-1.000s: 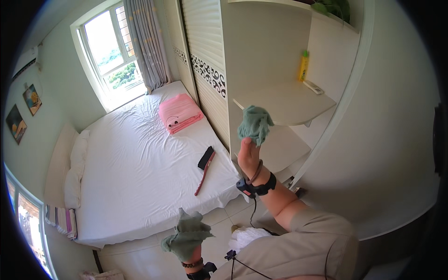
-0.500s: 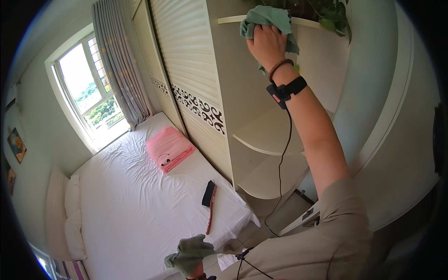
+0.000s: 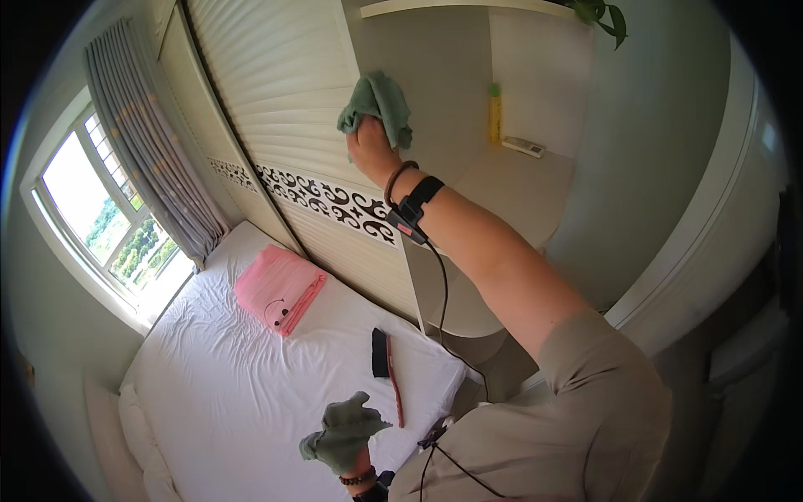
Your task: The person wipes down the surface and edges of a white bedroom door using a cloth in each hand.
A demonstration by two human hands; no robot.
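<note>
My right hand [image 3: 374, 151] is closed on a green cloth [image 3: 381, 100], with the arm stretched up and forward. The cloth is at the front edge where the cream wardrobe [image 3: 276, 75] meets the open corner shelves [image 3: 468, 10]. Low over the bed, my left hand [image 3: 360, 463] has a second green cloth [image 3: 341, 431] bunched around it, hiding the fingers. Near that cloth, a brush [image 3: 382, 356] with black bristles and a red handle lies on the white bed sheet [image 3: 226, 393].
A folded pink blanket [image 3: 280, 289] rests on the bed by the wardrobe. One shelf holds a yellow bottle [image 3: 495, 115] and a white remote control [image 3: 524, 147]. Plant leaves [image 3: 612, 21] hang from the upper shelf. A cable [image 3: 443, 289] trails from my right wrist.
My right hand with its cloth has moved left and down from the upper shelf edge to the wardrobe's edge. The view has shifted, revealing the bottle and remote control. My left hand keeps its cloth.
</note>
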